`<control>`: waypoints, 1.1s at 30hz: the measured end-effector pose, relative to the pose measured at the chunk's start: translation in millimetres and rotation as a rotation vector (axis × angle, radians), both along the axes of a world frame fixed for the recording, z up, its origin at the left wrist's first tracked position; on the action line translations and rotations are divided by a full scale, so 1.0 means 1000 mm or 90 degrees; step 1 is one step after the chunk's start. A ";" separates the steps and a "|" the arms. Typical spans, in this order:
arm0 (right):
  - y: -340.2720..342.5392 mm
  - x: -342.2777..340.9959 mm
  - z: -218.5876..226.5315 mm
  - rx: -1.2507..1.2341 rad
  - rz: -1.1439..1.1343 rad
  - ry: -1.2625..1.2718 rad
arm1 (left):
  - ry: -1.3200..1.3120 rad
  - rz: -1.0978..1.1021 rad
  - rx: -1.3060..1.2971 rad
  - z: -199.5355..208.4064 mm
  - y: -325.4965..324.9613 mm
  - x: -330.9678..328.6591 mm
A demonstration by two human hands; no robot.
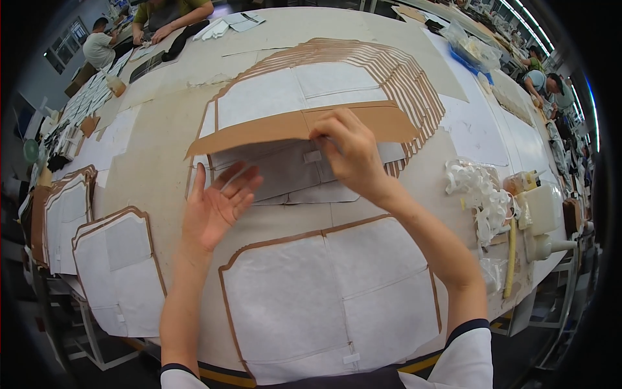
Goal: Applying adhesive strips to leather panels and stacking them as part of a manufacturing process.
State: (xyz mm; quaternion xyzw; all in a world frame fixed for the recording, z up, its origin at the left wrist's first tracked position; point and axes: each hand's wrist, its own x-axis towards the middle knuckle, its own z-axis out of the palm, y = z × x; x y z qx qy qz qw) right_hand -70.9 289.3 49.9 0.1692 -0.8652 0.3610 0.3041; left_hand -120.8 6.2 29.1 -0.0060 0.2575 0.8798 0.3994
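My right hand (350, 149) pinches the near edge of a flat panel with a brown leather-like face (253, 131), lifting and folding that edge back so its pale lining shows. To the left of it my left hand (217, 211) is held palm up with fingers apart, just below the panel's raised edge and holding nothing. Behind, a fanned stack of brown-edged white panels (343, 81) spreads across the table, partly hidden by the lifted one. Close to my body lies another white panel with brown edging (285, 298), seams and a small white tag.
Two piles of similar panels (123, 259) stand at the table's left edge. On the right are white scraps (483, 198), a white plastic jug (543, 207), a yellow stick (510, 259) and a plastic bag (470, 48) farther back. A co-worker (168, 19) works across the table.
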 end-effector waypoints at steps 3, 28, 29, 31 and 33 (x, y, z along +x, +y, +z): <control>-0.008 0.016 -0.032 0.160 -0.050 0.216 | -0.022 -0.029 0.008 0.007 0.036 0.039; -0.012 0.026 -0.069 0.293 -0.102 0.305 | 0.069 0.054 -0.236 -0.014 0.061 0.044; -0.007 0.014 -0.061 0.295 -0.116 0.318 | 0.116 0.066 -0.224 -0.006 0.062 0.032; 0.002 -0.024 -0.032 0.298 -0.138 0.348 | 0.150 0.071 -0.217 0.011 0.065 0.019; 0.012 -0.069 -0.003 0.373 -0.223 0.313 | 0.260 0.105 -0.235 0.030 0.070 0.011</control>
